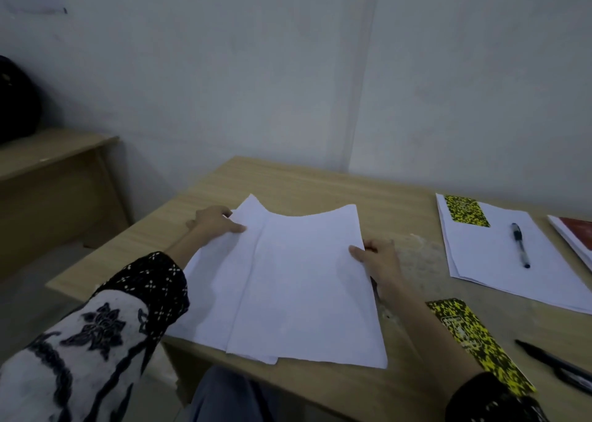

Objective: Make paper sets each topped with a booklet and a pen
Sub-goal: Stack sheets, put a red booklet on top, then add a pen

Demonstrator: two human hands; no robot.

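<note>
- The right hand (381,258) is seen pinching the right edge of the top sheets (307,287), thumb laid over the paper and fingers tucked beneath.
- The left hand (214,224) is held at the far left corner of the lower sheets (217,280), thumb on top; whether the fingers are curled underneath cannot be told clearly, but a grip on the paper is judged likely.
- The loose stack is found mid-table (320,178), fanned and misaligned, its far edge lifted and bowed.
- Paper is judged light, floppy and slippery sheet on sheet; it is best taken at opposite long edges and squared by tapping, since a single-corner hold would let it sag and splay.
- A spare yellow-black booklet (474,338) is lying just right of the right forearm, with a dark pen (557,364) beside it.
- Further right, a finished set (499,261) is seen, topped with a second booklet (466,211) and second pen (520,245).
- Another set with a red booklet (579,232) is cut off at the frame edge.
</note>
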